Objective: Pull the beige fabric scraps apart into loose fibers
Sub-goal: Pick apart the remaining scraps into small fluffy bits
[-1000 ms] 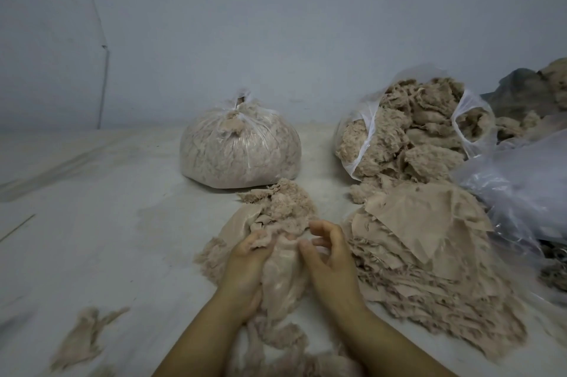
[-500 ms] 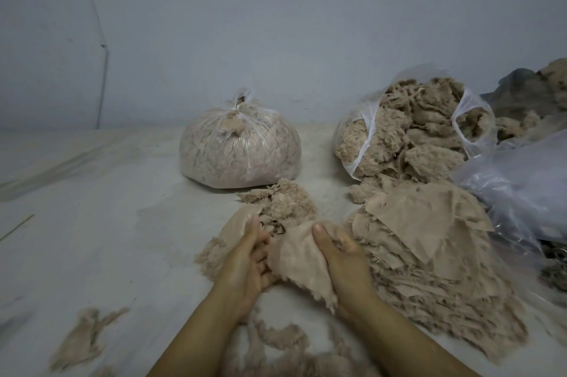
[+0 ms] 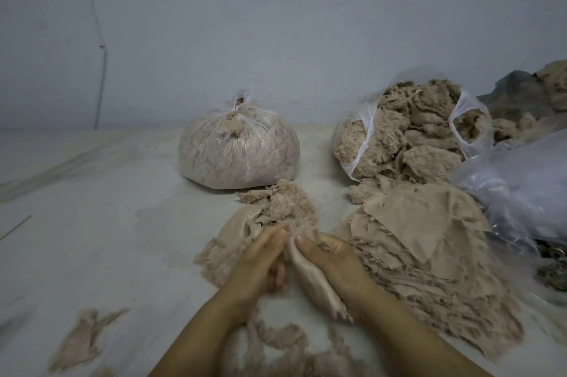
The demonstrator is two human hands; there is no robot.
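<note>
A beige fabric scrap (image 3: 313,278) hangs between my two hands at the bottom centre. My left hand (image 3: 260,260) grips its left edge with fingers curled underneath. My right hand (image 3: 334,263) holds its right side, thumb on top. Behind the hands lies a small heap of fluffy pulled fibers and scraps (image 3: 282,204). To the right sits a thick stack of flat beige scraps (image 3: 423,241). Loose fibers (image 3: 291,346) trail on the floor between my forearms.
A tied clear bag of fibers (image 3: 239,152) stands at the back centre. An open bag of fluffy fibers (image 3: 411,137) is at the back right. Crumpled clear plastic (image 3: 521,186) lies far right. A stray fiber tuft (image 3: 82,336) sits at the lower left.
My hands have come closer together. The scrap, spread wide half a second ago, now hangs folded and narrow between them.
</note>
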